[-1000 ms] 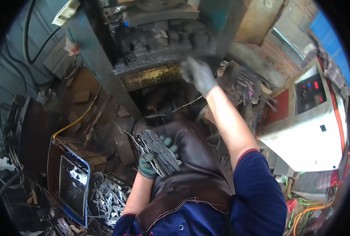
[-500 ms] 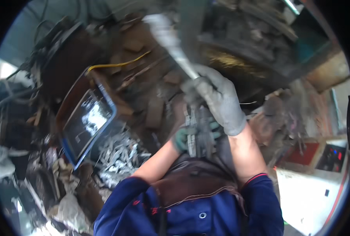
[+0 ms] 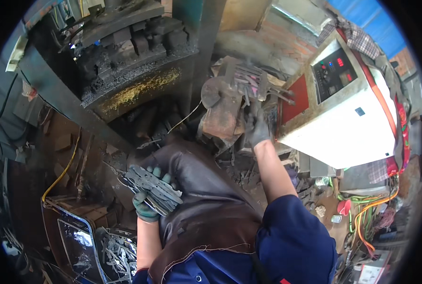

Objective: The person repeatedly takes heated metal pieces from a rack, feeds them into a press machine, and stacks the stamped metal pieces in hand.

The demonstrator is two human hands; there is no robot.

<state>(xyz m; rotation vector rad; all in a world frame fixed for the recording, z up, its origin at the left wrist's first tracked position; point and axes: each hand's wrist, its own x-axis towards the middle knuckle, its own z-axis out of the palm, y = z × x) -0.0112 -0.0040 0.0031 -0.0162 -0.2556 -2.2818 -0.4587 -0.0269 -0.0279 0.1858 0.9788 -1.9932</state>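
My left hand (image 3: 146,207), in a dark green glove, is closed around a stack of flat grey metal strips (image 3: 155,185) with small holes, held over my lap. My right hand (image 3: 257,128), in a grey glove, reaches forward with its fingers stretched out and apart. No held thing shows in it. Just beyond its fingertips lies a row of metal pieces (image 3: 249,81), some glowing pinkish, on a sooty block stand (image 3: 220,118). Dark rod ends (image 3: 287,97) stick out beside them towards the white machine.
A white control cabinet (image 3: 334,123) with a lit panel stands at the right. A heavy press frame (image 3: 140,90) with a scale-covered ledge rises ahead on the left. At lower left, a blue-edged bin (image 3: 95,246) adjoins loose metal pieces (image 3: 118,253). Hoses and cables (image 3: 362,220) lie at lower right.
My view has swung to the right. The long pale tool raised in my right hand no longer shows there; that hand has moved to the block stand. My left hand still holds the strips.
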